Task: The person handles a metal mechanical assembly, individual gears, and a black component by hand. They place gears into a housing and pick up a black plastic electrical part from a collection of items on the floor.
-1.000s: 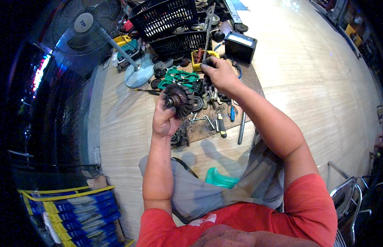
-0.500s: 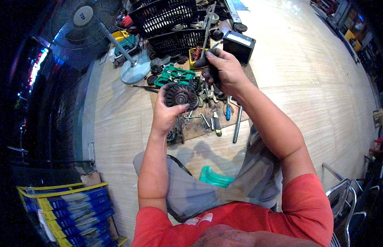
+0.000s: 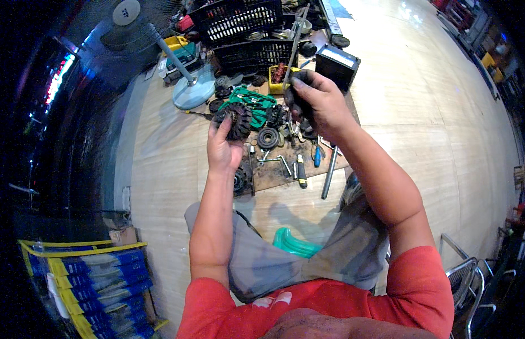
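Observation:
A round, blackened part with fins around its rim, like a small rotor (image 3: 238,121), is gripped in my left hand (image 3: 221,148). It is tilted so that its toothed edge shows, and my thumb lies across its near side. My right hand (image 3: 316,101), its fingers blackened, is closed with thumb and forefinger at the lower end of a long thin metal rod (image 3: 297,42). The rod slants up and away from the fingertips. Below and between the hands, a dark ring-shaped part (image 3: 268,138) lies on a stained board (image 3: 268,182).
On the board are a green tool case (image 3: 254,101), a utility knife (image 3: 302,172), a blue-handled screwdriver (image 3: 317,157) and a metal tube (image 3: 330,172). Behind stand a yellow box (image 3: 276,87), black baskets (image 3: 256,55), a black battery (image 3: 337,66) and a fan (image 3: 190,85).
My left hand has turned the finned part from face-up to edge-on and shifted it slightly left. The ring-shaped part on the board has come into sight. My right hand keeps its pinch.

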A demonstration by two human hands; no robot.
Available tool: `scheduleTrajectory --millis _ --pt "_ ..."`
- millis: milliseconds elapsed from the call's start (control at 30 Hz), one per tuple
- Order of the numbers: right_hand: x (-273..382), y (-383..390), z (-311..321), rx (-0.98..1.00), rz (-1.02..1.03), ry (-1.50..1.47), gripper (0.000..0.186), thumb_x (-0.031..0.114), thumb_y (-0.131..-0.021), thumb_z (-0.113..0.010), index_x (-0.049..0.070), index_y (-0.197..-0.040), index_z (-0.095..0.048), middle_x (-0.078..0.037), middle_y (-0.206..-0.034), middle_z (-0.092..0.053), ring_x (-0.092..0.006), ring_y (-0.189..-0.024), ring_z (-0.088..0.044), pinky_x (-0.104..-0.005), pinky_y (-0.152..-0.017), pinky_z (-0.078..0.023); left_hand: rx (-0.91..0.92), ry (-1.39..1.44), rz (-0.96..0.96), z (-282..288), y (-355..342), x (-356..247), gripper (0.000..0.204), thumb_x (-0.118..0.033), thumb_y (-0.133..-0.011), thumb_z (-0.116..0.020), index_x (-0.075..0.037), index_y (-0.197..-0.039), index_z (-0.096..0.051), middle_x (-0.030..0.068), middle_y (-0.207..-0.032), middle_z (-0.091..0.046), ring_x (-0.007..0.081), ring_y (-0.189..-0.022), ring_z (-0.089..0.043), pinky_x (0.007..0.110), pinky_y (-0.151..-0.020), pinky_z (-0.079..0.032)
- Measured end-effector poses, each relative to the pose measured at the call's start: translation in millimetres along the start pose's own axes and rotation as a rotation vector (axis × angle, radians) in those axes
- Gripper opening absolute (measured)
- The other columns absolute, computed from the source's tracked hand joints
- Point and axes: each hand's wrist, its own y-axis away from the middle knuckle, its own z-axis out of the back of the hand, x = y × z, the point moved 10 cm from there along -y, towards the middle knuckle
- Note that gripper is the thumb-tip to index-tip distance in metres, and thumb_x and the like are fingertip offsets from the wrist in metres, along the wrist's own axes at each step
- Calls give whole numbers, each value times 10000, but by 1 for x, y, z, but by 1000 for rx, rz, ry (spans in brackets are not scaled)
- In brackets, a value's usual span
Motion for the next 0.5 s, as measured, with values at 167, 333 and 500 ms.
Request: scheduleTrajectory --millis 167,333,500 --pt "-1 -1 16 -127 9 23 115 183 -974 -563 72 -992 -541 -12 -737 -546 -91 -557 -474 -237 -486 -387 25 18 -11 1 -1 -2 312 -208 -962 -569 -65 -1240 -572 87 -1184 -649 226 -1059 -623 372 -866 -513" --pt "-13 -3 22 -148 -58 -80 113 181 -979 -549 72 -991 -523 -16 -741 -526 -102 -549 -432 -249 -497 -360 -160 315 52 18 -2 -5 373 -352 -972 -542 -73 -1215 -589 96 -1149 -655 267 -1041 -620 414 -862 -509" --pt "-25 -9 37 -194 -136 -222 113 178 -993 -520 68 -1018 -520 -36 -785 -542 -107 -580 -444 -246 -505 -362 -123 367 56 12 1 -20 456 -502 -951 -515 -122 -1175 -632 104 -1092 -675 282 -919 -621 392 -752 -492"
